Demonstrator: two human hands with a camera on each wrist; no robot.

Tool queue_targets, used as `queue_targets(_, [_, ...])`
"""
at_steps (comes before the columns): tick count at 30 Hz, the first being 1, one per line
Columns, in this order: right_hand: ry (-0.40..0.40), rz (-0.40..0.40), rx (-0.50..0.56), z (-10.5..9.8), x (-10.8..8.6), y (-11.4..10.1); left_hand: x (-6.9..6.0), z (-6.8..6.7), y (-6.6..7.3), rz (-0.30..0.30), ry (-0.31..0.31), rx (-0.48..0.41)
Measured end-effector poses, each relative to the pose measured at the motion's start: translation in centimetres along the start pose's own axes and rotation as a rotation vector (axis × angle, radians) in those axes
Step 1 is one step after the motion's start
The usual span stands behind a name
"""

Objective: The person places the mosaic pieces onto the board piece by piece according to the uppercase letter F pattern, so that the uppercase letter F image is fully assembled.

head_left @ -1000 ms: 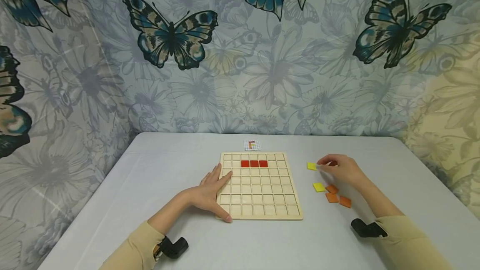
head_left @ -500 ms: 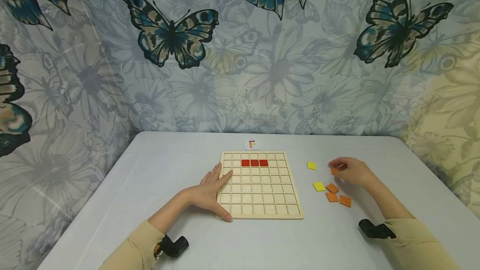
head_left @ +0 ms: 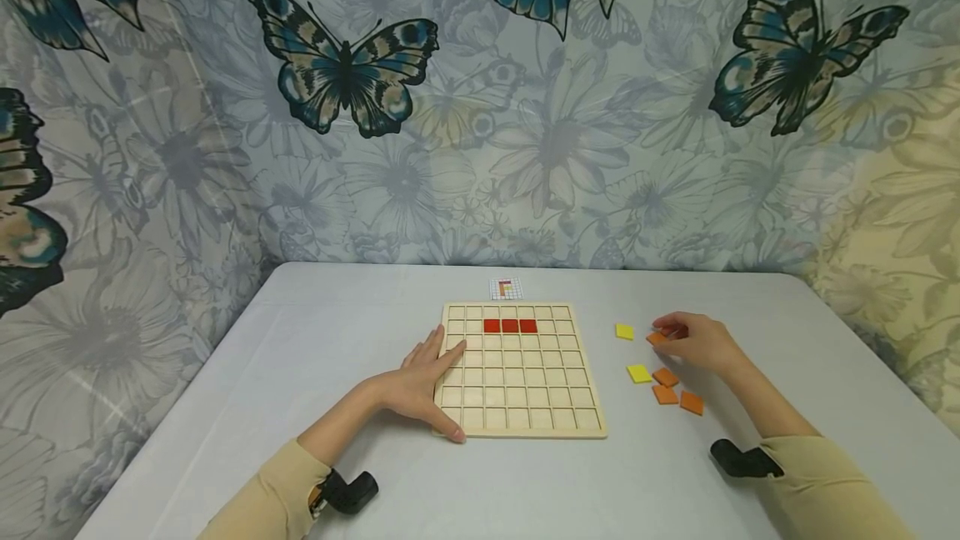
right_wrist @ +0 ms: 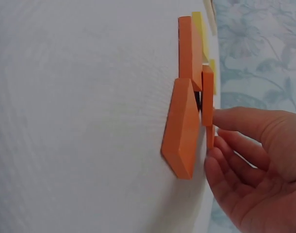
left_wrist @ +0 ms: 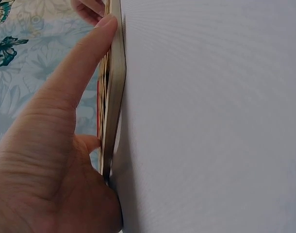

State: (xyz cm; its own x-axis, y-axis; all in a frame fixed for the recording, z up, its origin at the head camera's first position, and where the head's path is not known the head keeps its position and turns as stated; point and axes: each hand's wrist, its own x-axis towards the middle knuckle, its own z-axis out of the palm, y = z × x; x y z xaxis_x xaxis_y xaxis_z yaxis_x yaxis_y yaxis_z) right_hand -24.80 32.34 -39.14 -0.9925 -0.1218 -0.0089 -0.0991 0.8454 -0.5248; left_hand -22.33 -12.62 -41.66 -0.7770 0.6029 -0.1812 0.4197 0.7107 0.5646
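My left hand (head_left: 412,382) lies spread at the left edge of a wooden grid board (head_left: 517,398), its fingers and thumb straight. In the left wrist view the thumb (left_wrist: 82,73) rests along the board's edge (left_wrist: 116,73). Three red square tiles (head_left: 510,326) sit in a row near the board's far side. To the right of the board, my right hand (head_left: 693,342) pinches an orange tile (head_left: 656,338), partly hidden by the fingers. One yellow tile (head_left: 624,332) lies just left of that hand. Another yellow tile (head_left: 639,373) and several orange tiles (head_left: 665,395) lie nearer to me.
Behind the board lies a small card (head_left: 506,289) printed with a coloured grid pattern. Everything is on a white-covered table (head_left: 360,307), backed by a butterfly-patterned cloth (head_left: 555,148). A black device (head_left: 348,492) juts from my left wrist, another (head_left: 746,458) from my right.
My right hand moved right from beside the far yellow tile, an orange tile showing in its fingers, then came slightly back left with it. The left hand stayed in place.
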Motion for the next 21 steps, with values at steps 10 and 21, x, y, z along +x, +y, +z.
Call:
queue_targets(10, [0.03, 0.008, 0.049, 0.6, 0.1, -0.3, 0.0, 0.0, 0.0, -0.002, -0.005, -0.004])
queue_targets(21, [-0.006, 0.043, 0.179, 2.1, 0.8, -2.7, 0.0, 0.0, -0.1, 0.003, -0.002, -0.005])
